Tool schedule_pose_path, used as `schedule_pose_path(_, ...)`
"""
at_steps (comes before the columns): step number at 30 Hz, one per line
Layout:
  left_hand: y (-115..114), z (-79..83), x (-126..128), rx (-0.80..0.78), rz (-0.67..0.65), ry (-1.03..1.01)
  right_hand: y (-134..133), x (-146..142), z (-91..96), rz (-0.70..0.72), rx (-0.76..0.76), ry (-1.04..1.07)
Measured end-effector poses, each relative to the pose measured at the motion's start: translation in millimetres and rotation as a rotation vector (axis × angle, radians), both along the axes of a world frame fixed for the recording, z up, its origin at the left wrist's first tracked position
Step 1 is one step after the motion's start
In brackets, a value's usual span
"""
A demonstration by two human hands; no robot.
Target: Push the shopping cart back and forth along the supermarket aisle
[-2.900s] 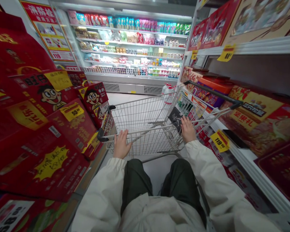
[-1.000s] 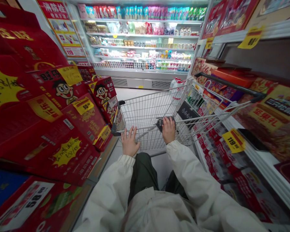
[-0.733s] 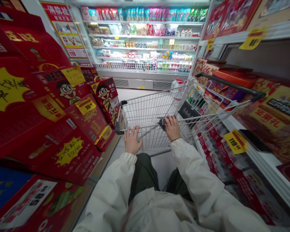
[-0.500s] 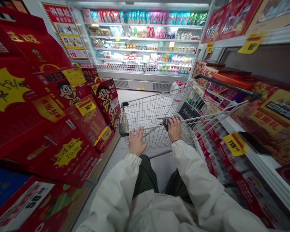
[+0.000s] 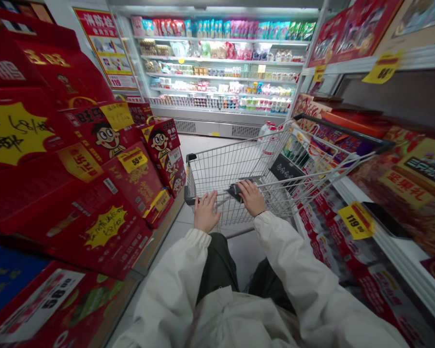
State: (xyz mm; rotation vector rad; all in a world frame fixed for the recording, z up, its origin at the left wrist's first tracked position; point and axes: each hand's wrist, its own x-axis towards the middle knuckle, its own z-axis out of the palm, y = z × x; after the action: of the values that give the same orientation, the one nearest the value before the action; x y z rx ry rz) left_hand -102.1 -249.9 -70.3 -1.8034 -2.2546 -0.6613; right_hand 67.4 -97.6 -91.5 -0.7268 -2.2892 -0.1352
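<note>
A wire shopping cart (image 5: 232, 162) stands sideways in front of me, its dark handle off to the right. My left hand (image 5: 206, 212) rests on the cart's near top rim close to the grey corner cap, fingers spread and holding nothing. Over the same rim, my right hand (image 5: 252, 198) has its fingers laid across a dark grey wedge-shaped piece (image 5: 234, 192). Its pointed end sticks out to the left of the fingers; the rest is covered. Whether this piece is fixed to the cart cannot be made out. A dark panel (image 5: 283, 169) with round symbols sits inside the cart.
Red gift boxes (image 5: 119, 137) are stacked along the left. At right, shelves hold snack boxes (image 5: 416, 174), and a dark phone-like slab (image 5: 384, 220) lies by a yellow price tag (image 5: 355, 221). A lit refrigerated case (image 5: 221, 116) spans the back, with white jugs (image 5: 267, 133) before it.
My right hand and the dark grey piece have shifted left along the cart's rim, closer to my left hand. The left hand stays at the rim. The whole view has moved slightly right.
</note>
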Motion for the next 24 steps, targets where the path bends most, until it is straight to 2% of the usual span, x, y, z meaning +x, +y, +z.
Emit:
schedule_pose_path(3, -8.8, -1.8, -19.3, 0.003, 0.047, 0.027, 20.2, 28.3, 1.5, -0.039, 0.01, 0.019)
schedule_pose_path(6, -13.9, -5.0, -32.4, 0.003, 0.075, 0.041, 27.7, 36.4, -2.1, -0.143, -0.007, 0.121)
schedule_pose_path(10, -12.1, -5.2, -34.3, -0.002, 0.054, 0.03, 10.3, 7.4, -8.4, -0.249, -0.067, 0.253)
schedule_pose_path(15, -9.0, -3.3, -28.5, 0.005, 0.046, 0.033, -33.1, -52.9, -10.1, -0.172, -0.114, 0.205)
schedule_pose_path(18, -8.8, -3.1, -28.9, 0.006, 0.056, 0.032, -52.6, -77.6, -7.0, -0.104, -0.122, 0.146)
schedule_pose_path(21, -11.4, -3.8, -37.7, -0.014, 0.026, 0.033, -53.8, -75.7, -2.3, -0.022, -0.111, 0.081)
schedule_pose_path(24, -17.3, -7.4, -52.8, 0.015, 0.05, 0.02, -40.3, -53.1, -0.1, -0.026, -0.087, 0.081)
